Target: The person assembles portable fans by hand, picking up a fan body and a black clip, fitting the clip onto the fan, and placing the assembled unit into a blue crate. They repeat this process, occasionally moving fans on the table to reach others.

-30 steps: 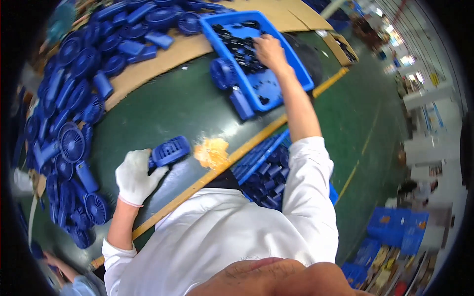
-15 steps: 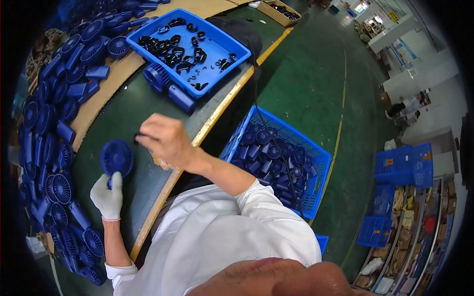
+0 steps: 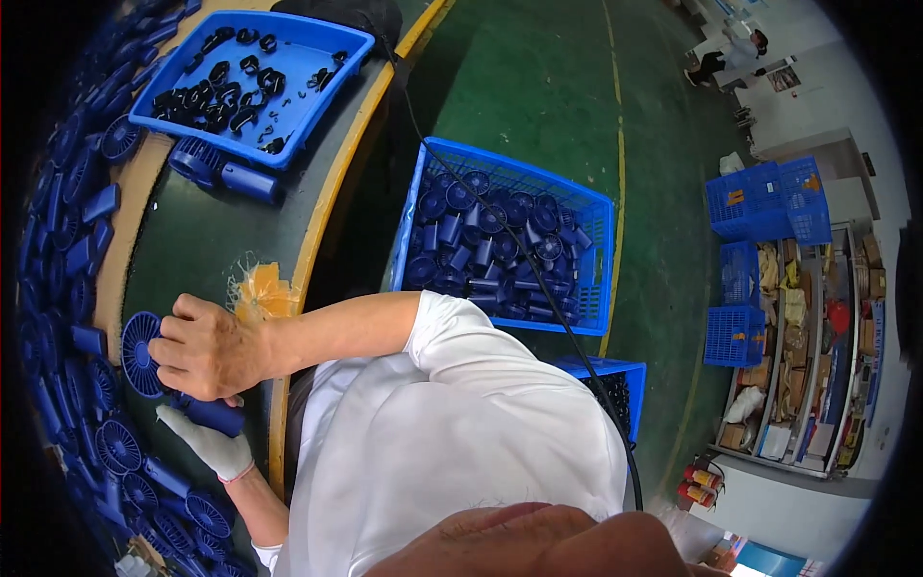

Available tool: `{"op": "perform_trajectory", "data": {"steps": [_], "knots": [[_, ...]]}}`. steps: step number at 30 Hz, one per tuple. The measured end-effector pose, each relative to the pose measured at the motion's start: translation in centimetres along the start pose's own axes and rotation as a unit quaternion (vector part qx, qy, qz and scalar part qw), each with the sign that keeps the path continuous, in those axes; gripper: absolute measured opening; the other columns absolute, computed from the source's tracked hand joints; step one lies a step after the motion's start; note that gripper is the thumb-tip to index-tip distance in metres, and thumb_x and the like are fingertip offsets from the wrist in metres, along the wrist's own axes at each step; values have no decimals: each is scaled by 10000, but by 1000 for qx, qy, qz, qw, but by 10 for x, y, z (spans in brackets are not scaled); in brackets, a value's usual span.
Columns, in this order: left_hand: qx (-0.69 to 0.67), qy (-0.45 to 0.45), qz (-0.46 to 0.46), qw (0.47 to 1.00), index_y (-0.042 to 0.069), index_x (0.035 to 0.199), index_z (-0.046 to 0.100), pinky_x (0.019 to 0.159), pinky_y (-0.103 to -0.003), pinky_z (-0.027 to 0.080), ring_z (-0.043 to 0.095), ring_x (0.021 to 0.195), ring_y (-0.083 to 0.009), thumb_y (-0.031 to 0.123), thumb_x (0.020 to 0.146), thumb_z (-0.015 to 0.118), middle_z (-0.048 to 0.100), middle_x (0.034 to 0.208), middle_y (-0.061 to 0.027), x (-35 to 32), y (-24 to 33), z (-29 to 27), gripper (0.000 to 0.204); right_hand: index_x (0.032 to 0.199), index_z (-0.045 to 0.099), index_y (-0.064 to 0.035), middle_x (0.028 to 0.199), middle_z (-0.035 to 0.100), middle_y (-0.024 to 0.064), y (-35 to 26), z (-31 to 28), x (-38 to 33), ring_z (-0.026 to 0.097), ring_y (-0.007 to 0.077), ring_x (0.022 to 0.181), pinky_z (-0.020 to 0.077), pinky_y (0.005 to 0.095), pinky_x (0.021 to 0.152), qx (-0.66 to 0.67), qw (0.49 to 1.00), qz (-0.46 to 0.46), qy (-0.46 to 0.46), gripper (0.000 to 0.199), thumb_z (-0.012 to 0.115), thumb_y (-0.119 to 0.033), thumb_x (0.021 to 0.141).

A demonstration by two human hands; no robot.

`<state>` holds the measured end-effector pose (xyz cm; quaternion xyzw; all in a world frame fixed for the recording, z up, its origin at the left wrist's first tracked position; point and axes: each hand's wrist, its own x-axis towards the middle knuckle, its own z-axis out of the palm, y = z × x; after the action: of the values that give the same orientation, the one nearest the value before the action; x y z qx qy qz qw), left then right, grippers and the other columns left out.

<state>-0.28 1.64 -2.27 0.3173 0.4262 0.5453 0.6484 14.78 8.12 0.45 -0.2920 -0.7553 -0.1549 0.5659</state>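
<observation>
A dark blue handheld fan [image 3: 142, 354] lies between my hands at the left of the bench, its round grille toward the far left. My left hand [image 3: 210, 446], in a white glove, grips it from the near side, against the fan's handle [image 3: 214, 415]. Bare and curled, my right hand [image 3: 207, 348] is over the neck of the fan, between grille and handle. Its closed fingertips are hidden, so what they pinch does not show. Beyond them another blue fan [image 3: 223, 171] lies next to a blue tray [image 3: 317, 115] of small black ring-shaped parts [image 3: 213, 104].
Many blue fans [image 3: 117, 447] are heaped along the bench's left side. A blue crate [image 3: 601, 252] of fans stands right of the yellow bench edge [image 3: 332, 188], with a black cable [image 3: 481, 207] across it. Shelving [image 3: 798, 365] and a person [image 3: 735, 53] are farther right.
My right hand, earlier apart with a small black part, has come down onto the fan's neck. The fan has tipped over toward the bench. The view has shifted and turned.
</observation>
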Motion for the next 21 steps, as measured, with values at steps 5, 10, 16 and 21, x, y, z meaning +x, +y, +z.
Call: {"op": "perform_trajectory", "data": {"steps": [5, 10, 16, 21], "knots": [[121, 69, 65, 988, 105, 1266, 503, 1025, -290, 375, 456, 1185, -140, 580, 1003, 277, 548, 1181, -7, 11, -18, -66, 588, 671, 584, -83, 828, 518, 26, -8, 3, -6, 467, 170, 691, 364, 351, 642, 39, 998, -48, 33, 216, 676, -277, 645], [50, 14, 39, 998, 56, 1209, 531, 969, -277, 401, 504, 1080, -132, 474, 1025, 347, 551, 1134, -18, 11, -11, -69, 493, 781, 614, -35, 894, 533, 48, -24, 23, -26, 491, 183, 722, 390, 334, 620, 113, 993, -24, 27, 231, 735, -178, 646], [146, 130, 63, 979, 14, 951, 610, 667, -251, 464, 558, 773, -119, 289, 963, 496, 592, 901, -22, 2, 14, 0, 298, 729, 550, -16, 938, 542, 107, -21, 9, -23, 576, 266, 778, 494, 367, 647, 255, 958, 124, 40, 242, 750, -90, 615], [201, 104, 63, 972, 11, 948, 610, 569, -230, 404, 535, 686, -119, 302, 1002, 413, 583, 796, -34, 6, 13, -36, 356, 758, 563, 27, 941, 517, 136, -25, 4, -38, 560, 285, 819, 481, 357, 670, 339, 900, 269, -49, 313, 772, -205, 741]]}}
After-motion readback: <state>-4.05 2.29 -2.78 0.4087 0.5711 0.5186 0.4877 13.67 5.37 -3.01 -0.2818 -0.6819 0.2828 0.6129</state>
